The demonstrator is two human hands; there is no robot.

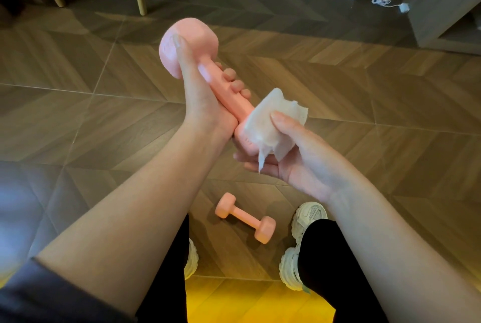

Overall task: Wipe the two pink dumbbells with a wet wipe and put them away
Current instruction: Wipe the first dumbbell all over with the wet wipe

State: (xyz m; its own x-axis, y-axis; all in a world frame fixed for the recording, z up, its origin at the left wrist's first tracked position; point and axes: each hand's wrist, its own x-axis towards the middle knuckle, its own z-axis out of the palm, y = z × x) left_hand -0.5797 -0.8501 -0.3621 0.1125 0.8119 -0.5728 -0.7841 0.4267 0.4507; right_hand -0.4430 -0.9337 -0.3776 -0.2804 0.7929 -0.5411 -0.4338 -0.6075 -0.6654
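gripping a pink dumbbell (220,82) by its handle, left hand (205,104); right hand (299,158) clasps wet wipe (270,122) round its end.

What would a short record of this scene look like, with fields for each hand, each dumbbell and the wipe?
left hand: grips the handle of the held dumbbell, thumb on its upper head
right hand: holds the wet wipe
wet wipe: pressed around the lower head of the held dumbbell
second dumbbell: lies on the wooden floor, near the white shoes
stage: wiping under way; neither dumbbell put away
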